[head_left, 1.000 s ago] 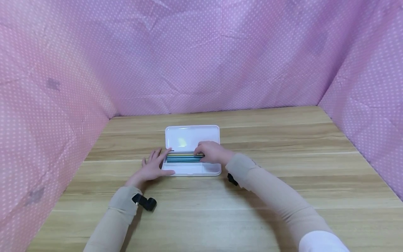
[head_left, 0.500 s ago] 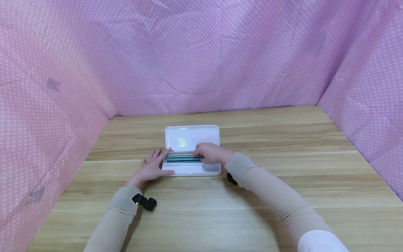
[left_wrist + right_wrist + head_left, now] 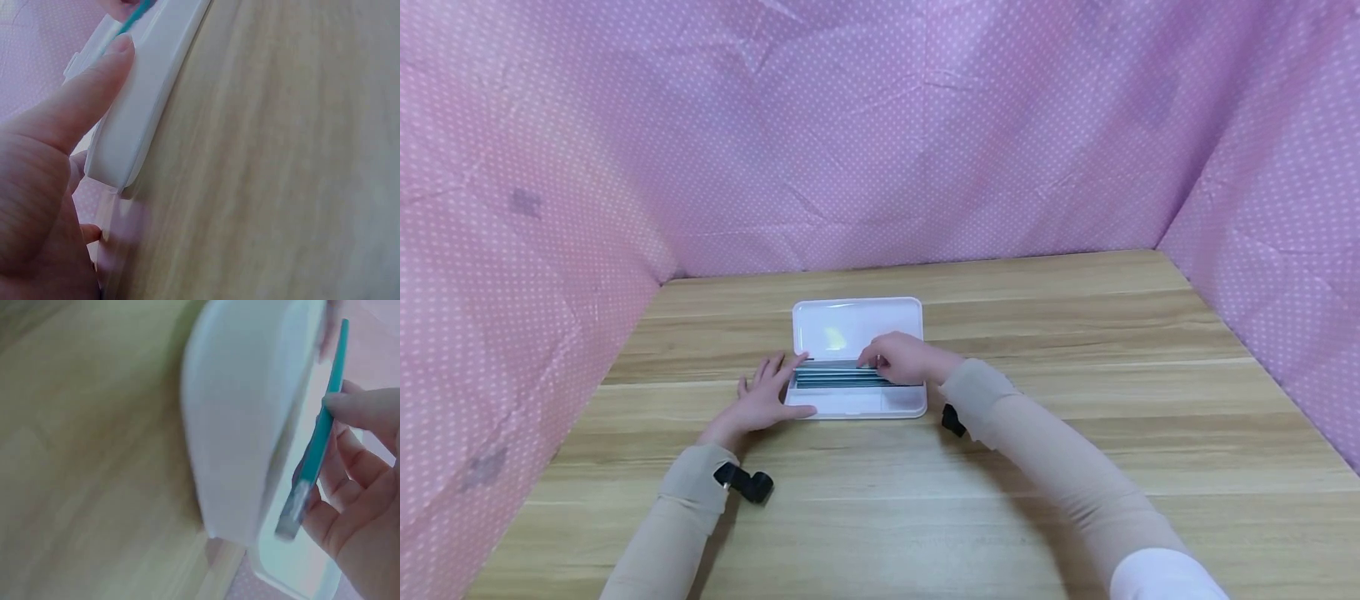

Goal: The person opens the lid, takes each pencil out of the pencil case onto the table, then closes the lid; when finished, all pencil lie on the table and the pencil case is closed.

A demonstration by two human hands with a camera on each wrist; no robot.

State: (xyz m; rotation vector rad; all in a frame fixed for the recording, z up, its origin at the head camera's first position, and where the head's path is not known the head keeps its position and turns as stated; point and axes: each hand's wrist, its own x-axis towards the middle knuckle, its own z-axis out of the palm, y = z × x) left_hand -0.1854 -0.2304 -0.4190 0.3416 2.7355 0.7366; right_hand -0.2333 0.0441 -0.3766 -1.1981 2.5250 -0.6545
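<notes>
A white pencil case lies unfolded on the table, with several teal and dark pencils lengthwise in its middle section. My right hand is over the right half of the case. Between thumb and fingers it pinches a teal pencil, whose metal band and pale eraser show in the right wrist view. At the left end of the case, my left hand rests with spread, straight fingers. Its thumb lies along the front side of the case. The far fingers are partly hidden in the left wrist view.
The raised lid stands behind the pencils. Wood-grain table surrounds the case, and pink dotted cloth hangs at the back and sides. A black wrist camera juts out from my left forearm.
My right hand has risen slightly and moved a little away from me, pinching the teal pencil. A yellow strip among the pencils no longer shows. My left hand has stayed in place.
</notes>
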